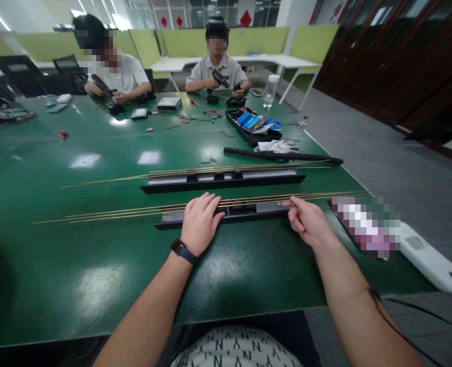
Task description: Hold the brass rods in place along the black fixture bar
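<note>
left hand (pixel 201 221): open, palm down, fingers laid flat over near black rail (pixel 256 211), which lies crosswise at the middle of green table (pixel 96 275); black wristwatch (pixel 183 251) on its wrist. right hand (pixel 306 221): fingers curled, forefinger and thumb tips at the rail's right end, by thin brass rods (pixel 134 210); whether they pinch anything cannot be told. second black rail (pixel 221 179): just beyond, parallel. white device (pixel 432 262): right table edge. legible writing: repeated "ny" on shirt (pixel 235 349).
</note>
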Tool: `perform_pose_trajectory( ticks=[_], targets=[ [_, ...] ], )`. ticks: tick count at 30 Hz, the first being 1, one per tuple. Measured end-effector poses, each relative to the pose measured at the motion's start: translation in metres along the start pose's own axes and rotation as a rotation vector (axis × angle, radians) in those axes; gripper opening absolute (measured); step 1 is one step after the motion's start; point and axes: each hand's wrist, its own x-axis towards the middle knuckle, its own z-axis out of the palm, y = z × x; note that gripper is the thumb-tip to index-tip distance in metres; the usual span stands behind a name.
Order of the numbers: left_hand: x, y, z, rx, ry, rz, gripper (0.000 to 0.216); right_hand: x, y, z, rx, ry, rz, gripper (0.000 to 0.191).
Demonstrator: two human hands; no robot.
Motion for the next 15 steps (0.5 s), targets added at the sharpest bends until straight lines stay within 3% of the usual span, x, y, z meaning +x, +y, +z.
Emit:
perform_pose_trajectory(
  ticks=[15],
  targets=[
    [-0.0015,0.0012,0.0005,0.014,-0.003,0.001,0.041,0.0021,0.0018,-0.0014,0.000,-0.006,-0.004,0.027]
  ],
)
